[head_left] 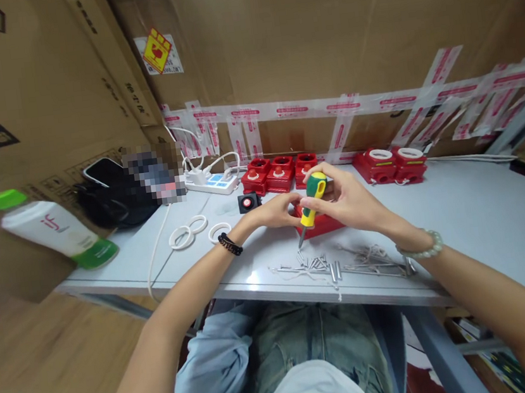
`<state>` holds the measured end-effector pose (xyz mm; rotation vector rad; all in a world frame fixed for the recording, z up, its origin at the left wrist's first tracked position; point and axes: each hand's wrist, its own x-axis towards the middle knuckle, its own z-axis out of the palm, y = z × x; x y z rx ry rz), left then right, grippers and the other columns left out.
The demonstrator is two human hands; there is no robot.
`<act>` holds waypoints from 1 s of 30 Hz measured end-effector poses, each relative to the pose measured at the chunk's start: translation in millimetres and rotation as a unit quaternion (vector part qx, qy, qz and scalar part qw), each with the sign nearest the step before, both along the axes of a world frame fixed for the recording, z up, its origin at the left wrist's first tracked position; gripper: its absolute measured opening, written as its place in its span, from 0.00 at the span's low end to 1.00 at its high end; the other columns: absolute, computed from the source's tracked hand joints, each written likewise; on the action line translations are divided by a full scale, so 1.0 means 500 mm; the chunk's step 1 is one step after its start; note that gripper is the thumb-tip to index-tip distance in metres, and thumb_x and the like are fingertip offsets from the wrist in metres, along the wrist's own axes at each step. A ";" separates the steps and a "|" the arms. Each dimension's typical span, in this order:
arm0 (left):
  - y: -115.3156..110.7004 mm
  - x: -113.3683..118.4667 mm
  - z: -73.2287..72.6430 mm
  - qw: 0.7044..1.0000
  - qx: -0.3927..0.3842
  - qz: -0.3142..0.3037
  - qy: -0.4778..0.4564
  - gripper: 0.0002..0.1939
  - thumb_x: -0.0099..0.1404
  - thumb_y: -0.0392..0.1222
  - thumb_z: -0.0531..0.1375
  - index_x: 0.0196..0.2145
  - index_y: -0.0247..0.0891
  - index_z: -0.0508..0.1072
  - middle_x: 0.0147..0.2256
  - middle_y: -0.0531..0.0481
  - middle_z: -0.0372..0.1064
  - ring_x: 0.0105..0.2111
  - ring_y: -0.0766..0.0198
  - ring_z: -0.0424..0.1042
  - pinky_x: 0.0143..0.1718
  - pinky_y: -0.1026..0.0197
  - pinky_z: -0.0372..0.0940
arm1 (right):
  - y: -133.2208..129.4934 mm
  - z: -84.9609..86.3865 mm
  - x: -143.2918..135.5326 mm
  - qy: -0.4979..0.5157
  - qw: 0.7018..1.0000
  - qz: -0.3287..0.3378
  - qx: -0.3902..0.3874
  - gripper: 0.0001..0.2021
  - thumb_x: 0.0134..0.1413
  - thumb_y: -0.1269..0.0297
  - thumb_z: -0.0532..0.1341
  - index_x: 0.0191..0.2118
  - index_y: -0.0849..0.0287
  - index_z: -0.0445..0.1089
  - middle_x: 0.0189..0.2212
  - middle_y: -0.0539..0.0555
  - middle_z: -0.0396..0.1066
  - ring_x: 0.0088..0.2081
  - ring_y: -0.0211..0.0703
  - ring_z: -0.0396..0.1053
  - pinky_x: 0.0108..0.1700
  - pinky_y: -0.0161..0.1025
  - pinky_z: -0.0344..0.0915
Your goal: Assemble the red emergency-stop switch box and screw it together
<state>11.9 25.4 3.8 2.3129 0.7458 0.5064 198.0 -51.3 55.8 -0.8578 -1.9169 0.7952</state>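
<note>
My right hand (351, 198) grips a screwdriver (316, 188) by its yellow and green handle. The shaft slants down and left, its tip near the loose screws (317, 262) on the table. My left hand (278, 212) has its fingers curled at the left end of a red plastic housing (326, 225), holding it on the table. Both hands and the screwdriver hide much of this housing. A black square piece with a red and white centre (248, 203) lies left of it, behind my left wrist. White rings (182, 237) lie further left.
Several red housings (281, 175) stand at the back, with two more (409, 166) with white rings on the right. Metal rods and string (370, 260) lie near the front edge. A power strip (213, 182), phone (104, 172) and bottle (58, 228) are at left. Cardboard (318, 30) walls the back.
</note>
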 end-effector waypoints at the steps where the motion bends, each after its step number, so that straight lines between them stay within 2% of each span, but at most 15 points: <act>1: 0.000 -0.001 0.000 1.000 -0.002 -0.004 -0.003 0.20 0.55 0.46 0.66 0.42 0.32 0.71 0.39 0.46 0.71 0.37 0.60 0.69 0.40 0.58 0.65 | -0.001 0.001 -0.001 -0.003 1.000 0.000 -0.002 0.19 0.45 0.61 0.71 0.40 0.57 0.63 0.29 0.46 0.64 0.27 0.34 0.64 0.27 0.34 0.65; 7: 0.000 -0.001 -0.001 1.000 -0.012 -0.004 -0.001 0.21 0.55 0.44 0.66 0.45 0.33 0.71 0.41 0.45 0.72 0.39 0.59 0.70 0.40 0.58 0.65 | -0.007 0.004 -0.003 -0.008 1.000 -0.002 -0.010 0.19 0.45 0.62 0.71 0.40 0.57 0.63 0.29 0.46 0.64 0.28 0.34 0.64 0.28 0.34 0.65; 12: -0.005 0.001 0.003 1.000 -0.009 0.014 0.001 0.24 0.54 0.50 0.68 0.45 0.35 0.72 0.42 0.46 0.72 0.39 0.60 0.70 0.41 0.58 0.64 | -0.020 0.029 0.011 0.018 1.000 -0.005 -0.002 0.20 0.44 0.62 0.72 0.40 0.57 0.64 0.30 0.47 0.64 0.28 0.35 0.66 0.28 0.35 0.69; 15: -0.009 -0.001 0.006 1.000 -0.009 0.014 0.000 0.27 0.55 0.51 0.68 0.48 0.36 0.71 0.44 0.45 0.72 0.40 0.59 0.70 0.42 0.57 0.63 | -0.032 0.055 0.028 0.044 0.998 -0.034 0.018 0.20 0.44 0.60 0.73 0.40 0.55 0.65 0.30 0.48 0.65 0.29 0.38 0.69 0.30 0.37 0.72; 19: -0.011 -0.006 0.006 1.000 -0.009 0.014 0.020 0.33 0.52 0.56 0.70 0.51 0.39 0.70 0.49 0.45 0.71 0.46 0.54 0.70 0.45 0.55 0.63 | -0.036 0.075 0.051 0.084 0.988 -0.110 0.064 0.19 0.45 0.57 0.72 0.41 0.53 0.65 0.31 0.50 0.67 0.31 0.43 0.73 0.31 0.43 0.76; 23: -0.010 -0.009 0.003 0.999 -0.011 0.016 0.044 0.41 0.47 0.59 0.71 0.55 0.39 0.68 0.53 0.43 0.69 0.51 0.51 0.68 0.50 0.53 0.62 | -0.017 0.060 0.062 0.098 0.972 -0.152 0.152 0.17 0.49 0.57 0.70 0.41 0.51 0.65 0.33 0.51 0.67 0.36 0.46 0.75 0.34 0.44 0.77; 26: -0.011 -0.009 0.003 0.999 -0.013 0.009 0.046 0.40 0.47 0.58 0.71 0.53 0.38 0.68 0.51 0.44 0.70 0.50 0.52 0.69 0.50 0.54 0.62 | -0.008 0.039 0.062 0.091 0.967 -0.149 0.185 0.17 0.48 0.59 0.71 0.42 0.51 0.65 0.33 0.50 0.69 0.34 0.45 0.76 0.33 0.42 0.78; 30: -0.011 -0.009 0.003 0.998 -0.013 0.007 0.054 0.36 0.49 0.59 0.70 0.52 0.40 0.70 0.49 0.46 0.71 0.48 0.54 0.69 0.48 0.55 0.62 | -0.024 0.021 0.059 0.091 0.965 -0.148 0.196 0.16 0.51 0.61 0.69 0.43 0.50 0.65 0.33 0.51 0.73 0.34 0.45 0.78 0.33 0.41 0.78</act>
